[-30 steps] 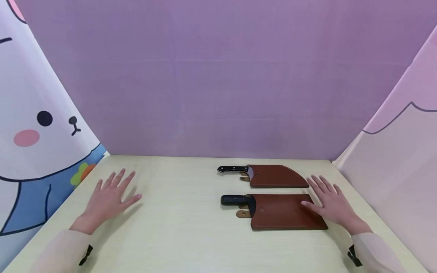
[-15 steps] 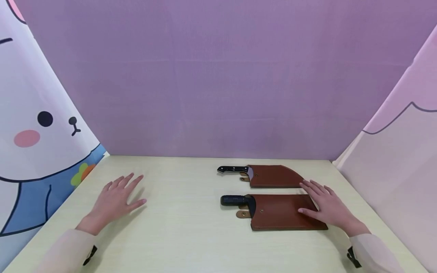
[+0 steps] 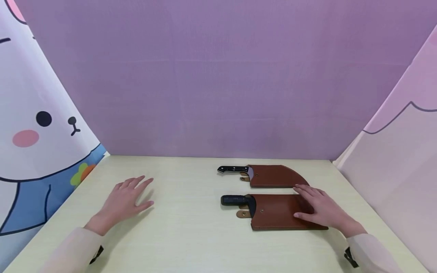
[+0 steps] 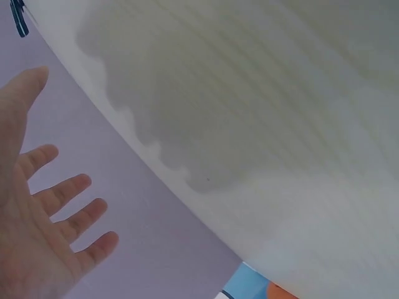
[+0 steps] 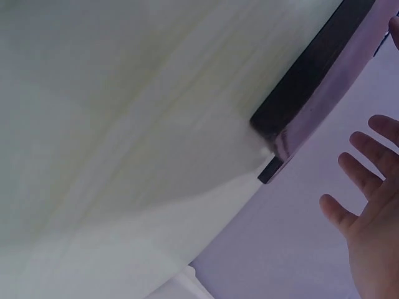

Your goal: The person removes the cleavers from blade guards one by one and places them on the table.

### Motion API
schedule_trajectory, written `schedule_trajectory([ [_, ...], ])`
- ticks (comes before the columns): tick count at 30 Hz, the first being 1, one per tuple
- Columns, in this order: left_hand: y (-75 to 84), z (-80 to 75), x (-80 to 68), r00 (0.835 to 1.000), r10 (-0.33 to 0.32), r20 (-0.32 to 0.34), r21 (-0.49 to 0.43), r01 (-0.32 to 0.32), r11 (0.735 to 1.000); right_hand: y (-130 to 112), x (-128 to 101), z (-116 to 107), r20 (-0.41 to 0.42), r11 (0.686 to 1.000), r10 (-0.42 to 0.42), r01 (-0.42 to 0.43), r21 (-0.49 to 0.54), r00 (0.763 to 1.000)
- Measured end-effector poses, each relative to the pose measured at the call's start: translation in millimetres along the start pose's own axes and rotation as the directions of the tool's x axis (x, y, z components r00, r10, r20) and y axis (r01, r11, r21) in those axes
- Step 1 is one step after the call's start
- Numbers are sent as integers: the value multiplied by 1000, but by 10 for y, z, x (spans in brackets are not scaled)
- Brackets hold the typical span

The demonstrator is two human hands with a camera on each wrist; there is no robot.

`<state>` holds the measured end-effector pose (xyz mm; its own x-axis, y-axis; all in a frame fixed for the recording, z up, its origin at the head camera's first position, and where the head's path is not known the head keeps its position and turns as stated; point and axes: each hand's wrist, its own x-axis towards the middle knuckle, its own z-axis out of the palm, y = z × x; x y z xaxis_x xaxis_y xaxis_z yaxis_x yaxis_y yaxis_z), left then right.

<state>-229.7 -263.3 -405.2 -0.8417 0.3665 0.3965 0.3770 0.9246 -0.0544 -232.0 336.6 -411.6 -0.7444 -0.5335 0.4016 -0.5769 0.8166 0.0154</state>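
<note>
Two knives lie in brown leather sheaths on the pale wooden table [image 3: 191,235], handles pointing left. The far knife has a riveted black handle [image 3: 233,169] and a curved sheath [image 3: 274,176]. The near one has a thicker black handle [image 3: 233,200] and a rectangular sheath [image 3: 273,214]. My right hand [image 3: 315,207] lies flat over the right end of the near sheath, fingers straight; contact is unclear. My left hand [image 3: 128,198] is spread low over the bare table at the left, holding nothing. The wrist views show the left hand [image 4: 43,218] and right hand [image 5: 374,212] with fingers spread.
A purple backdrop [image 3: 218,76] closes off the table's far edge. A cartoon-rabbit panel [image 3: 37,125] stands on the left and a pink panel [image 3: 399,159] on the right. In the right wrist view a dark edge [image 5: 312,81] crosses the table.
Both hands have drifted inward. The right hand slid left from beside the sheaths onto the near sheath's right end. The left hand moved a little to the right.
</note>
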Motion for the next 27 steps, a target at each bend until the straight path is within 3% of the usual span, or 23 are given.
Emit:
schedule_trajectory([
  [27, 482, 101, 226, 990, 139, -9, -49, -140, 989, -278, 138, 61, 50, 993, -103, 100, 67, 993],
])
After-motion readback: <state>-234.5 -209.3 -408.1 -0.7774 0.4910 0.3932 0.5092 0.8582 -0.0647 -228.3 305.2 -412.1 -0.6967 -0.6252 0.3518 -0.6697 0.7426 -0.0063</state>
